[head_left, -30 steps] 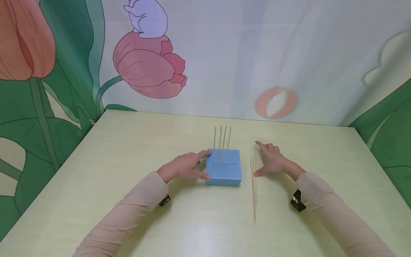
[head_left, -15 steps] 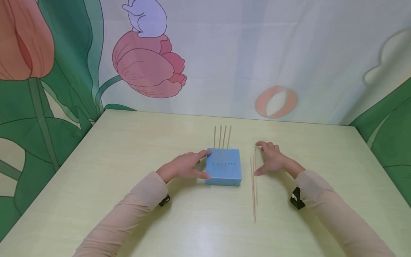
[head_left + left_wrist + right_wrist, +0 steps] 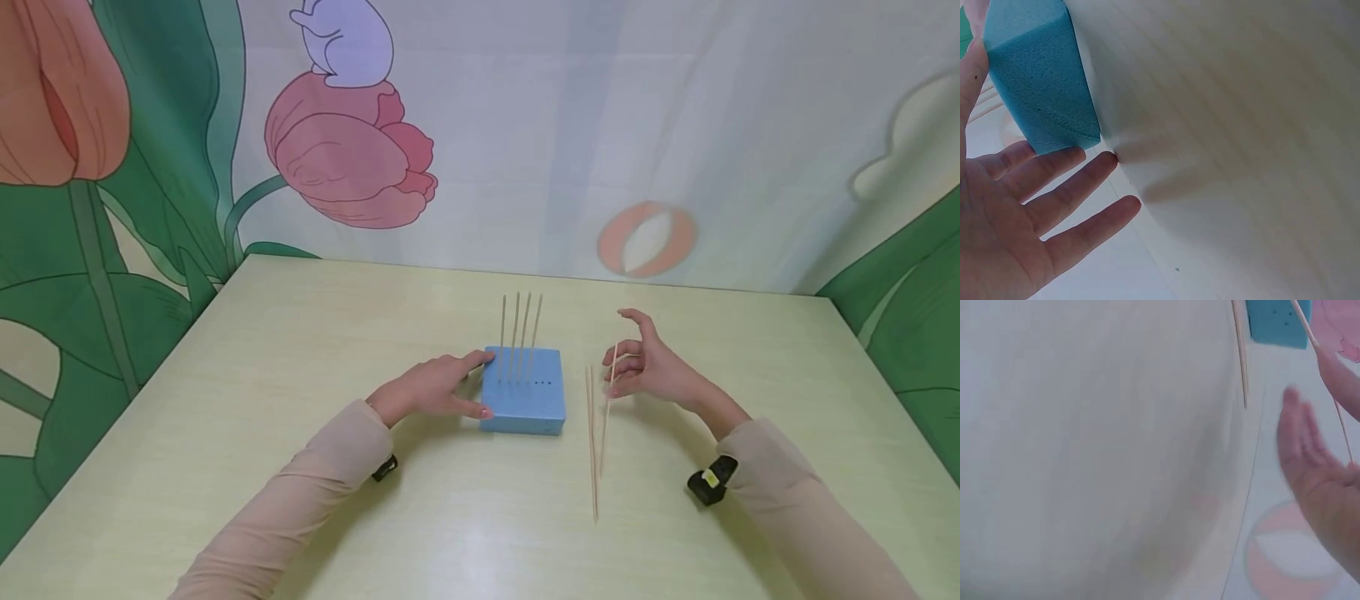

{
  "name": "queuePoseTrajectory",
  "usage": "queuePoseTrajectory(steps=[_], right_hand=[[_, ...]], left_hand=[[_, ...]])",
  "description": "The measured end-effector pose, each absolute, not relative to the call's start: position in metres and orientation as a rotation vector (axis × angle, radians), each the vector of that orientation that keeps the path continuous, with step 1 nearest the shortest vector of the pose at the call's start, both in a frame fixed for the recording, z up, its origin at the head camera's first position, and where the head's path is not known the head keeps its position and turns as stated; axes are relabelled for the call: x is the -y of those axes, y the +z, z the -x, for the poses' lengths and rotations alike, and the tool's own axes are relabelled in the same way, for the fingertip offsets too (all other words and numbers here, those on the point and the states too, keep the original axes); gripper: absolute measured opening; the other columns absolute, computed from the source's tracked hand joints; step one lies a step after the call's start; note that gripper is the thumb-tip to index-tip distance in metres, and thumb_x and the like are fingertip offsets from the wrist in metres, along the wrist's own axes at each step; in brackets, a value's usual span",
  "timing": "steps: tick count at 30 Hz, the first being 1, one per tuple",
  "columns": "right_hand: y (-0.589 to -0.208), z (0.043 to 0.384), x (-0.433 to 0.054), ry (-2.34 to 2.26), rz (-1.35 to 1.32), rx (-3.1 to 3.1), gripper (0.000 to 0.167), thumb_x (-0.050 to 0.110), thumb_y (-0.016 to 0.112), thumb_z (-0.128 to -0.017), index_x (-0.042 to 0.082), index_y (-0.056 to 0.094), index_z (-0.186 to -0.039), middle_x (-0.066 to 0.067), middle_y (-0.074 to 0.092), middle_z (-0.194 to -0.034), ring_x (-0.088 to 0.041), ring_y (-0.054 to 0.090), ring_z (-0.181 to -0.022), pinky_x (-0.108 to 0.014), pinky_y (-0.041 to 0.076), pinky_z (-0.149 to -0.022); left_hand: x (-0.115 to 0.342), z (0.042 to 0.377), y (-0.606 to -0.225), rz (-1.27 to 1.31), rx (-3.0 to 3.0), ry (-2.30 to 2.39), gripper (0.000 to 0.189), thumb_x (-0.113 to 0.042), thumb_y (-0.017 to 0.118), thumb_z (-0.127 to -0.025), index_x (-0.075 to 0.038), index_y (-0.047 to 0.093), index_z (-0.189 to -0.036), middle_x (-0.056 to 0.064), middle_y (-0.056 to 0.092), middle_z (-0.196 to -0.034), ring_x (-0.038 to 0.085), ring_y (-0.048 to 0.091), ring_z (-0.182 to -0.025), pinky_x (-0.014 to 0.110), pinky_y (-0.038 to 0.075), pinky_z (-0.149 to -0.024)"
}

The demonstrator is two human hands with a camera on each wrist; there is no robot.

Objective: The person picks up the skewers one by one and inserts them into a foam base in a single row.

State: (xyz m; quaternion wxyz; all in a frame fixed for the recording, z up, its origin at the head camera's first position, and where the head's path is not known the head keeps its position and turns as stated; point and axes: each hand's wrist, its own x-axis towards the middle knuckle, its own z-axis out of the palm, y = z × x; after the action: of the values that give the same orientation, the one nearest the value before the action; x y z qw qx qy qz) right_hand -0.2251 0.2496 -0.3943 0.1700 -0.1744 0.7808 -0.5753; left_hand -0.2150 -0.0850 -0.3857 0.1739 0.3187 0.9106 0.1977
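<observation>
Long, pale beige sleeves of thin-looking cloth cover the person's left forearm (image 3: 273, 517) and right forearm (image 3: 813, 517), creased crosswise on the left one. Each ends in a smoother, looser cuff (image 3: 362, 435). Beneath the left cuff shows a small black plastic-looking device (image 3: 385, 468); a larger, blocky black device (image 3: 707, 483) with a yellow patch (image 3: 710, 478) sits at the right. The left hand (image 3: 427, 387) and right hand (image 3: 660, 369) are bare.

Plain light-blue square foam block (image 3: 523, 407); pale tan thin wooden sticks (image 3: 596, 500); pale-yellow, faintly grained table (image 3: 375, 325); 2 beige fabric sleeves (image 3: 292, 492); white cloth backdrop (image 3: 510, 167) printed with green leaves (image 3: 157, 100), pink and orange tulips (image 3: 330, 158).
</observation>
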Motion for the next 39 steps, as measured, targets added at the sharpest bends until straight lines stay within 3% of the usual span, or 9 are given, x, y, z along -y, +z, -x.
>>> queuePoseTrajectory(steps=[4, 11, 15, 18, 21, 39], right_hand=[[-0.390, 0.219, -0.248, -1.783, 0.507, -2.146, 0.102, -0.017, 0.061, -0.076, 0.021, -0.005, -0.143, -0.027, 0.054, -0.092, -0.021, 0.064, -0.078, -0.032, 0.052, -0.071], [-0.372, 0.207, -0.238, -1.837, 0.585, -2.301, 0.094, -0.012, 0.059, -0.081, 0.022, 0.001, -0.147, -0.009, 0.063, -0.087, -0.020, 0.065, -0.075, -0.031, 0.052, -0.067], [-0.358, 0.203, -0.231, -1.844, 0.567, -2.424, 0.069, -0.007, 0.060, -0.083, 0.008, 0.023, -0.140, -0.007, 0.067, -0.087, -0.015, 0.065, -0.075, -0.026, 0.049, -0.062], [-0.350, 0.200, -0.226, -1.868, 0.587, -2.475, 0.042, -0.004, 0.061, -0.084, 0.000, 0.043, -0.122, -0.001, 0.069, -0.085, -0.012, 0.065, -0.075, -0.024, 0.049, -0.060], [-0.346, 0.199, -0.222, -1.912, 0.609, -2.495, 0.027, -0.003, 0.062, -0.083, -0.001, 0.054, -0.109, 0.002, 0.068, -0.084, -0.012, 0.065, -0.075, -0.024, 0.050, -0.061], [-0.325, 0.198, -0.190, -2.188, 0.793, -2.416, 0.023, -0.005, 0.063, -0.081, 0.006, 0.066, -0.101, 0.000, 0.067, -0.080, -0.013, 0.065, -0.071, -0.028, 0.052, -0.068]], left_hand=[[0.085, 0.215, -0.386, -0.893, -2.586, 0.561, 0.084, -0.047, 0.066, -0.079, -0.013, 0.025, -0.144, 0.013, 0.047, -0.133, 0.027, 0.050, -0.115, 0.040, 0.042, -0.088], [0.085, 0.215, -0.386, -0.901, -2.579, 0.563, 0.084, -0.047, 0.066, -0.079, -0.011, 0.025, -0.144, 0.015, 0.047, -0.132, 0.028, 0.050, -0.115, 0.041, 0.042, -0.088], [0.084, 0.214, -0.385, -0.902, -2.578, 0.564, 0.084, -0.046, 0.066, -0.080, -0.011, 0.024, -0.144, 0.016, 0.047, -0.132, 0.029, 0.050, -0.115, 0.041, 0.042, -0.089], [0.084, 0.214, -0.384, -0.902, -2.575, 0.566, 0.085, -0.046, 0.066, -0.079, -0.011, 0.024, -0.144, 0.016, 0.047, -0.132, 0.029, 0.050, -0.115, 0.041, 0.042, -0.089], [0.085, 0.214, -0.385, -0.904, -2.570, 0.568, 0.085, -0.047, 0.066, -0.079, -0.011, 0.024, -0.144, 0.016, 0.047, -0.132, 0.029, 0.050, -0.115, 0.041, 0.042, -0.089], [0.085, 0.214, -0.385, -0.899, -2.585, 0.551, 0.084, -0.046, 0.066, -0.079, -0.012, 0.026, -0.144, 0.017, 0.051, -0.127, 0.028, 0.050, -0.114, 0.040, 0.043, -0.087]])
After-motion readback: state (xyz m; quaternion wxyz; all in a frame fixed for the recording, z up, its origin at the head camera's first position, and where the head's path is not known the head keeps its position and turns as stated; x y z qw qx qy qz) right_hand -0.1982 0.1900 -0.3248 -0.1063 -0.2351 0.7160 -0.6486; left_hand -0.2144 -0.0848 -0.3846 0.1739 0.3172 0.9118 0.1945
